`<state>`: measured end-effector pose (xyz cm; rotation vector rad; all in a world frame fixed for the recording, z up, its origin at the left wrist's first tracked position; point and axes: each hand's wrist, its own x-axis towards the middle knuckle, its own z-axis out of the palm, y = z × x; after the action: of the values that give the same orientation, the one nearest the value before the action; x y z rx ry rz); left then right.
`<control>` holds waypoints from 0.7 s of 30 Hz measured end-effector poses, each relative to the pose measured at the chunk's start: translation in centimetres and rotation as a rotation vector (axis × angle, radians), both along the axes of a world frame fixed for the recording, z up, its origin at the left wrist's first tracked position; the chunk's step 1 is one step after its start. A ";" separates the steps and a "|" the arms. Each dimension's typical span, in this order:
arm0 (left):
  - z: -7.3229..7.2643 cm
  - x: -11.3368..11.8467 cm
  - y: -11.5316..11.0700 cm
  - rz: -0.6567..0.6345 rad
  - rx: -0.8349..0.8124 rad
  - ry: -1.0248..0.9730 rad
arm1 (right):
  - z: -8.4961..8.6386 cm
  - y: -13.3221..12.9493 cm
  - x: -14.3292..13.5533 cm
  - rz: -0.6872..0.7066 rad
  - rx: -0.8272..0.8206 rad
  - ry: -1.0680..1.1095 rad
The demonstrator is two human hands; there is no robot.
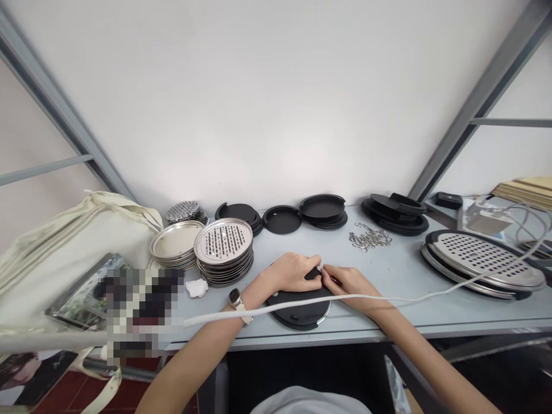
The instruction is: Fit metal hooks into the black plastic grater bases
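A black round disc (302,313) with a metal edge showing at its lower right lies flat on the table in front of me. My left hand (293,271), wearing a watch at the wrist, rests across its upper part with fingers curled down on it. My right hand (350,283) is at the disc's upper right edge, thumb and forefinger pinched together. Between the two hands' fingertips shows a small shiny metal piece (319,268), whose shape is mostly hidden. A loose pile of small bent wire pieces (370,238) lies beyond my right hand.
Stacked round metal grater plates (224,241) and plain metal discs (175,240) stand at left. Black round discs (282,219) line the wall. Large perforated metal plates (478,253) lie at right. A white cable (388,298) crosses the view; a cloth bag (107,236) is far left.
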<state>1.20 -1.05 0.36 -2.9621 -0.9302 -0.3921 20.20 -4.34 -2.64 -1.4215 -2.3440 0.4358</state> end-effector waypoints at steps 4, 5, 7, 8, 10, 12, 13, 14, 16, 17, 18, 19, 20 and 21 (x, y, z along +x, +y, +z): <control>-0.3 -0.1 0.2 -0.011 -0.008 -0.016 | 0.2 0.0 -0.1 0.004 -0.004 0.001; -0.3 -0.1 0.2 -0.022 -0.009 -0.019 | 0.2 0.1 -0.2 0.007 -0.006 0.001; -0.2 -0.1 0.2 -0.038 -0.014 -0.019 | 0.2 0.1 -0.2 0.009 -0.012 0.003; -0.1 -0.1 0.2 -0.041 -0.019 -0.016 | 0.2 0.1 -0.2 0.009 -0.014 0.006; 0.1 0.0 0.1 -0.037 -0.027 -0.007 | 0.2 0.1 -0.2 0.008 -0.014 0.014; 0.4 0.0 -0.1 -0.015 -0.027 0.001 | 0.2 0.0 -0.2 0.006 -0.012 0.015; 0.5 0.1 -0.2 0.007 -0.023 0.001 | 0.3 0.0 -0.2 0.002 -0.007 0.012; 0.6 0.1 -0.3 0.036 -0.018 -0.005 | 0.3 -0.1 -0.2 -0.003 0.001 0.007; 0.7 0.2 -0.5 0.095 -0.011 -0.024 | 0.4 -0.1 -0.3 -0.010 0.019 -0.004; 0.7 0.2 -0.6 0.113 -0.008 -0.030 | 0.5 -0.1 -0.3 -0.011 0.028 -0.009; 0.6 0.2 -0.6 0.121 -0.006 -0.029 | 0.5 -0.1 -0.3 -0.012 0.034 -0.013; 0.6 0.2 -0.6 0.121 -0.003 -0.022 | 0.5 -0.1 -0.3 -0.012 0.036 -0.016; 0.5 0.2 -0.6 0.116 0.002 -0.012 | 0.5 0.0 -0.4 -0.012 0.036 -0.017; 0.5 0.2 -0.6 0.110 0.008 -0.002 | 0.5 0.0 -0.4 -0.014 0.036 -0.017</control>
<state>1.41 -1.61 0.82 -2.8874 -1.0823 -0.3945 19.83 -4.34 -2.15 -1.4298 -2.3421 0.3773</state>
